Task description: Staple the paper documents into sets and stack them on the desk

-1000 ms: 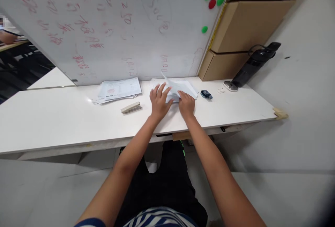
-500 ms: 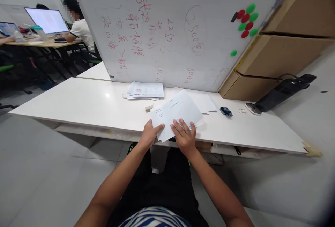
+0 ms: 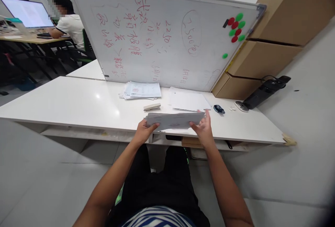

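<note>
1. Currently the left hand (image 3: pixel 142 131) held the left end of a sheaf of papers (image 3: pixel 172 120), its thumb lying on the near face and its fingers clamped behind.
2. At the opposite end, the right hand (image 3: pixel 205 131) had its thumb against the same face. Its visible fingers were blurred and raised apart near the right edge; whether they gripped the back could not be told.
3. The sheaf was tilted up between both hands, above the front edge of the white desk (image 3: pixel 65 104). Faint print showed on it; whether its lower edge touched the desktop was unclear.
4. Just beyond the sheaf lay a pale stapler (image 3: pixel 152 107), with a stack of printed sheets (image 3: pixel 144 90) behind it. A stack of white paper (image 3: pixel 190 100) lay to the right of both.
5. Farther right came a dark blue object (image 3: pixel 218 109), a mouse (image 3: pixel 241 106) and a black bottle (image 3: pixel 264 94).
6. Along the back stood a whiteboard (image 3: pixel 162 38) bearing red writing and round magnets (image 3: pixel 238 31), with cardboard boxes (image 3: pixel 264 57) stacked beside it.
7. At far left, a co-worker (image 3: pixel 73 26) sat before a monitor (image 3: pixel 28 12).
</note>
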A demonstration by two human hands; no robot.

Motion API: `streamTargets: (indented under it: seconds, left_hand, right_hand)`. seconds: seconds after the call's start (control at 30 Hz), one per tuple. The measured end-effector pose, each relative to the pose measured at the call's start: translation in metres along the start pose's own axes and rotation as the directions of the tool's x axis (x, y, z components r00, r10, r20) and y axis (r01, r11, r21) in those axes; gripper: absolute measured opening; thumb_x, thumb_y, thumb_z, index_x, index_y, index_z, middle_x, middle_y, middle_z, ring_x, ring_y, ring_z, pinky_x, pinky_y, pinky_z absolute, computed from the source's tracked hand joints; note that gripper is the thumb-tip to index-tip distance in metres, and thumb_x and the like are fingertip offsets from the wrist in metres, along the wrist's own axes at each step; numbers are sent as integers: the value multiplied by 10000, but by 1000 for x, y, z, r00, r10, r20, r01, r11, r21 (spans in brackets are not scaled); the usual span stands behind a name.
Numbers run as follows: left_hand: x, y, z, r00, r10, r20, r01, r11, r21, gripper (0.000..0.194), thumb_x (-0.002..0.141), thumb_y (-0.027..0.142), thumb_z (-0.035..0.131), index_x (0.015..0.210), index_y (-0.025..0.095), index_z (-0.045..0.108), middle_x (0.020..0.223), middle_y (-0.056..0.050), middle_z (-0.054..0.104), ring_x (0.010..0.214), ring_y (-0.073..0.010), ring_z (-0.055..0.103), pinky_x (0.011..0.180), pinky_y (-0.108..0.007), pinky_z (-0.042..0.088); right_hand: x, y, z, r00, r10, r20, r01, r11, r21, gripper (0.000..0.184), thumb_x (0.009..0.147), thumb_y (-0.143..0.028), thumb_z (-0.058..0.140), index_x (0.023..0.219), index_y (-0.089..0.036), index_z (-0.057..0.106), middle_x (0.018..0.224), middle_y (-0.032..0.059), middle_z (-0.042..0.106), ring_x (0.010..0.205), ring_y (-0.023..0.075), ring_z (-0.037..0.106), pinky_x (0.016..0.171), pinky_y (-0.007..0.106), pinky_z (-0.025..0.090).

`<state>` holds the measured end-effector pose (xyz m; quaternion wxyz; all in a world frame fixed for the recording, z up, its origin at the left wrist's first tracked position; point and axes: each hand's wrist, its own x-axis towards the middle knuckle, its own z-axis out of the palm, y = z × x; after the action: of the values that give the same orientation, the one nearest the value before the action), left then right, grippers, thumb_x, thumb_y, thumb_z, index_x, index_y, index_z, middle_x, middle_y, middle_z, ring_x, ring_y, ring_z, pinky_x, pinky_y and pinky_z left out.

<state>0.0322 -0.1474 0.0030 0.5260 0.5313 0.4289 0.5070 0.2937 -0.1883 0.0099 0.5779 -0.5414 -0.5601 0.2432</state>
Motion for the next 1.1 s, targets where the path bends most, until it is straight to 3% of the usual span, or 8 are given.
streamTargets:
  seconds: [0.07, 0.17, 0.23, 0.37, 0.5, 0.73, 0.9, 1.1]
  left_hand:
    - [5, 2, 0, 1000, 21, 19, -21, 999, 33, 466, 693, 466, 744, 1009, 133, 666, 1049, -98, 716, 1019, -292, 644, 904, -417, 499]
    - [11, 2, -1, 997, 56, 47, -61, 991, 116, 469, 738, 458, 701, 1094, 157, 652, 1147, -97, 682, 1100, -289, 607, 953, -427, 473]
    - [12, 1, -5, 995, 75, 61, -86, 977, 196, 450, 741, 438, 696, 1118, 193, 657, 1189, -83, 661, 1143, -289, 579, 982, -430, 453]
    - [12, -2, -14, 990, 91, 107, -118, 953, 280, 404, 735, 419, 700, 1091, 229, 687, 1166, -67, 668, 1144, -297, 574, 999, -431, 435]
    - [12, -6, -16, 983, 75, 168, -129, 933, 337, 381, 696, 414, 735, 1037, 246, 710, 1086, -57, 699, 1076, -305, 610, 966, -436, 454]
    - [12, -9, -7, 988, 12, 155, -65, 937, 343, 364, 706, 444, 726, 1004, 235, 724, 1017, -58, 722, 981, -302, 652, 865, -413, 511]
    - [12, -8, 0, 993, 13, 120, -50, 948, 315, 353, 732, 470, 695, 980, 221, 733, 997, -60, 726, 978, -307, 649, 881, -428, 499]
    - [15, 0, 9, 995, -31, 94, 8, 972, 234, 359, 722, 476, 693, 948, 199, 726, 957, -49, 726, 965, -312, 634, 859, -424, 498]
  right_hand:
    - [13, 5, -4, 985, 114, 127, -134, 979, 155, 701, 783, -453, 674, 1389, -213, 419, 1296, 125, 587, 1188, 277, 548, 998, 465, 432]
    - [17, 16, 2, 974, 196, 115, -214, 962, 170, 473, 743, -482, 698, 1097, -171, 649, 1093, 100, 698, 1060, 276, 615, 965, 461, 451]
    - [14, 22, 8, 966, 222, 129, -236, 966, 106, 449, 734, -500, 694, 1044, -176, 667, 1092, 101, 699, 1058, 284, 614, 958, 473, 450]
    - [10, 27, 12, 951, 203, 231, -216, 976, 34, 513, 757, -472, 683, 1188, -210, 587, 1223, 99, 640, 1136, 271, 580, 984, 469, 435]
    - [22, 25, 5, 951, 142, 276, -189, 970, 152, 554, 740, -414, 721, 1226, -221, 536, 1274, 90, 609, 1172, 238, 561, 1027, 446, 407]
    - [37, 24, 2, 904, 175, 390, -313, 893, 324, 495, 661, -369, 792, 1100, -206, 633, 1176, 72, 674, 1095, 238, 608, 996, 436, 439]
    - [31, 32, 4, 882, 232, 411, -383, 860, 336, 484, 652, -379, 794, 1077, -188, 662, 1104, 81, 704, 1071, 255, 627, 992, 447, 444]
    - [19, 29, 18, 936, 205, 287, -240, 966, 94, 491, 751, -451, 695, 1171, -205, 627, 1230, 81, 641, 1155, 272, 575, 999, 440, 447]
